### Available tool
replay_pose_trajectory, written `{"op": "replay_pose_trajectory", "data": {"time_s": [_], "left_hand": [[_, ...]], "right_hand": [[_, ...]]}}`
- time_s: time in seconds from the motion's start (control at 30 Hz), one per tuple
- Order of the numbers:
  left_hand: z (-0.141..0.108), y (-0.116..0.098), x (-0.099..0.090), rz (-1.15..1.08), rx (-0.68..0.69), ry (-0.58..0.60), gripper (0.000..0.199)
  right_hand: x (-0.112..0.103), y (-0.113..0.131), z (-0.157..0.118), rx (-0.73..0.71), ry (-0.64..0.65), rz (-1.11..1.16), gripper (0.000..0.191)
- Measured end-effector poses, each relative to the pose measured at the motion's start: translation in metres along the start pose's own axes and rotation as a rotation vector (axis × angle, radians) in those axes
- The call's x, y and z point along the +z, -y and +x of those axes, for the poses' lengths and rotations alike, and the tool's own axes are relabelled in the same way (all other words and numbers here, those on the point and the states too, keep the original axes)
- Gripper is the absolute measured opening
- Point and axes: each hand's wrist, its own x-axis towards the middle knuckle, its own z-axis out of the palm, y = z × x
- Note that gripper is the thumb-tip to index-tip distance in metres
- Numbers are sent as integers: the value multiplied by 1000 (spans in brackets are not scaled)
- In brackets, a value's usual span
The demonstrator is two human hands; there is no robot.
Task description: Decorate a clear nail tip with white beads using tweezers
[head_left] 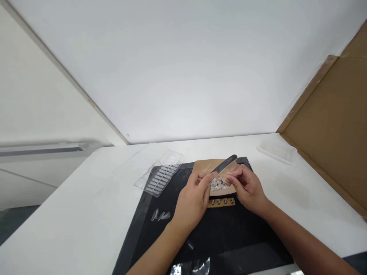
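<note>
My left hand is closed around the lower part of a dark nail file, whose rounded end points up and to the right. Close beside it, my right hand pinches with thumb and forefinger; whatever sits between those fingertips is too small to make out. Beneath both hands lies a brown paper tray holding a heap of small pale and clear scraps. A gold strip with several metal studs lies just in front of the tray, partly covered by my left hand.
A black mat covers the middle of the white table. Left of my hands are a clear case of nail tips and several loose clear pieces. A clear plastic lid lies back right, near a cardboard wall.
</note>
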Motion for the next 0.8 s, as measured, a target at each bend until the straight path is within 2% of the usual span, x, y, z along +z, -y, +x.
{"op": "replay_pose_trajectory", "data": {"time_s": [0.17, 0.33, 0.53, 0.67, 0.8], "left_hand": [[1, -3, -4, -35, 3, 17, 27], [1, -5, -5, -39, 39, 39, 26], [0, -5, 0, 26, 59, -12, 45], [4, -10, -1, -74, 83, -64, 35], [6, -11, -2, -145, 28, -92, 29]], "right_hand": [[-3, 3, 1, 0, -4, 84, 11], [-8, 4, 2, -53, -24, -151, 9], [-3, -1, 4, -149, -71, -461, 9], [6, -6, 9, -180, -97, -545, 13], [11, -10, 13, -157, -62, -479, 14]]}}
